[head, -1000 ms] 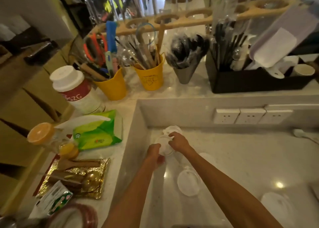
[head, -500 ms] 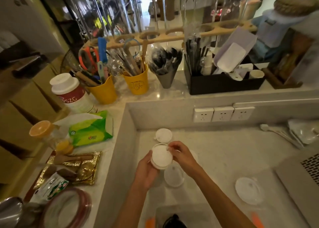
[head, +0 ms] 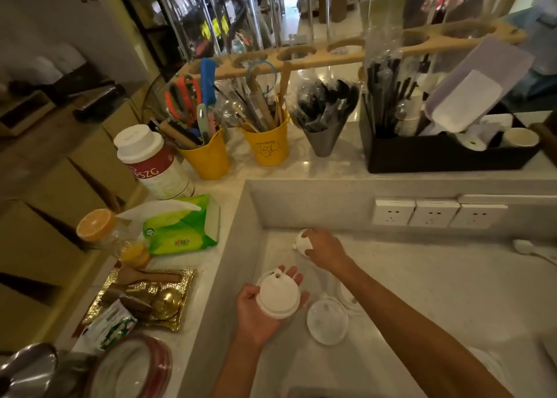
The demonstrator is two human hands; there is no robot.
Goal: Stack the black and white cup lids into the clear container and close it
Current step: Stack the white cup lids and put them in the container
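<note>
My left hand (head: 256,313) holds a small stack of white cup lids (head: 278,296) in its palm, above the lower counter. My right hand (head: 324,248) reaches to the back wall and closes its fingers on another white lid (head: 302,242) lying there. A clear round lid or container part (head: 327,320) rests on the counter just right of my left hand. A second clear piece (head: 346,293) lies partly hidden under my right forearm. No black lids are in view.
The lower counter (head: 437,292) is walled at the left and back, with three power sockets (head: 434,216) on the back wall. On the raised ledge stand yellow utensil buckets (head: 266,145), a red-labelled canister (head: 150,165), a green tissue pack (head: 177,227) and a black organiser (head: 446,153).
My right hand left the stack and reached back to the lid by the wall. My left hand now holds the stack alone, lower and nearer to me.
</note>
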